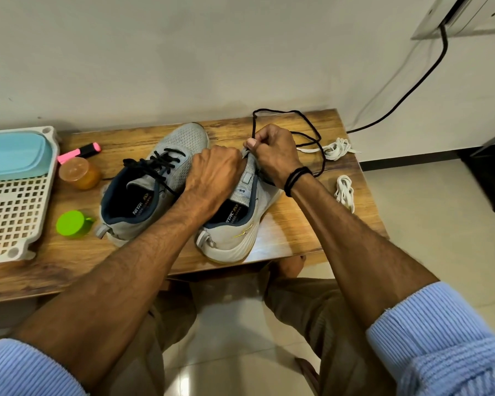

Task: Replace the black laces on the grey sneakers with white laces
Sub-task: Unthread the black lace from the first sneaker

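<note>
Two grey sneakers stand side by side at mid-desk (140, 144), long axes running away from the person, toes toward the wall, heels nearest; the left sneaker (183, 138) carries black lacing. The left hand (212, 172) curls its fingers over the right sneaker (240, 238), gripping it; the right hand (275, 155) pinches the loose black lace (306, 115) between thumb and fingers above the tongue; white laces (337, 148) lie near the desk's right edge.

We see grey sneakers (183, 140) lined navy, a black lace (277, 111), white laces (339, 148), a pink highlighter (79, 151), our wood-grain table (126, 261).
</note>
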Demonstrator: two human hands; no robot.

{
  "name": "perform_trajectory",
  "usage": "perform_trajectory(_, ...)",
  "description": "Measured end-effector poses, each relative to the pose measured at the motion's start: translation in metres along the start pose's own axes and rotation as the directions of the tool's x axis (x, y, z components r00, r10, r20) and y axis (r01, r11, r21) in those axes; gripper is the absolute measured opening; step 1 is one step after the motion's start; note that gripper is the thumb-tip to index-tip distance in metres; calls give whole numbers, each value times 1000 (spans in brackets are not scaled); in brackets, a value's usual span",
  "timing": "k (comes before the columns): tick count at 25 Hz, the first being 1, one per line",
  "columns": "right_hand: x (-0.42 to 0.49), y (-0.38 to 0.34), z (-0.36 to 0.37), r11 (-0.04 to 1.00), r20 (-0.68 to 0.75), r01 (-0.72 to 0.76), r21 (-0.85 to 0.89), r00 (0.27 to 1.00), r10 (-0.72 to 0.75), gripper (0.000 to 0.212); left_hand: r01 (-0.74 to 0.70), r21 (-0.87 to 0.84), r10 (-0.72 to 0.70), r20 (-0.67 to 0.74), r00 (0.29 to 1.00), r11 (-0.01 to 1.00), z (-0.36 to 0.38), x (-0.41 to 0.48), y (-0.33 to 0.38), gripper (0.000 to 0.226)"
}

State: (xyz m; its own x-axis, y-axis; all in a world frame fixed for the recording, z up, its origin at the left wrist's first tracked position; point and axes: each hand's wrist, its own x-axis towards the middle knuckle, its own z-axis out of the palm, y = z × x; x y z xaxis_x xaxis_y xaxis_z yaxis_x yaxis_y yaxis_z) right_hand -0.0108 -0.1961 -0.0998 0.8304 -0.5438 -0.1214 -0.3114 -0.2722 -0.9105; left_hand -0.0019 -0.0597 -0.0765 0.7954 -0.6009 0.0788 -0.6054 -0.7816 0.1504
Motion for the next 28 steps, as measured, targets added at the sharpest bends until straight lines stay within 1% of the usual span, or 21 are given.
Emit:
perform_trajectory(2,2,2,3,999,-34,-26,20,999,26,15,-12,19,12,0,1000,1000,-1,0,2,39)
perform_trajectory(3,3,2,4,999,-57,-39,-2,998,39,12,-12,28,12,5,1000,1000,-1,0,4,40)
perform_trajectory(5,3,0,6,997,-89,-65,-45,994,61,13,3,43,-4,20,1000,999,-1,0,5,42)
perform_trajectory(8,1,-5,5,997,-73,-64,-49,995,61,12,44,57,-46,37,998,997,-1,-1,5,46)
perform_trajectory(10,2,-6,3,997,-54,-67,-32,996,65,16,66,57,-69,50,996,996,0,0,7,48)
perform_trajectory(11,3,-6,3,997,-54,-82,12,995,82,20,72,51,-75,59,995,996,1,0,8,49)
perform_trajectory(13,7,-3,5,990,-89,-116,77,988,122,30,65,31,-67,70,995,997,2,0,10,52)
perform_trajectory(15,9,1,8,988,-107,-126,89,985,135,30,65,28,-67,66,996,998,3,2,9,52)
perform_trajectory(17,9,0,3,965,-21,-167,202,984,174,22,82,55,-85,56,995,995,3,2,6,48)
perform_trajectory(19,10,-2,-6,939,70,-210,271,978,198,22,91,77,-95,51,994,993,3,4,6,45)
perform_trajectory(21,7,-5,-8,919,91,-253,302,967,236,26,90,88,-94,44,995,992,3,4,7,43)
perform_trajectory(24,1,-8,1,858,37,-299,418,949,313,35,98,91,-103,47,994,991,2,4,8,40)
perform_trajectory(25,2,-13,1,811,24,-307,497,940,341,36,105,90,-109,43,993,990,1,4,8,39)
perform_trajectory(27,6,-24,-14,650,30,-292,701,923,383,32,118,77,-121,34,992,990,0,3,7,38)
perform_trajectory(28,10,-28,-25,599,29,-258,758,931,364,29,122,73,-124,32,992,990,0,3,7,38)
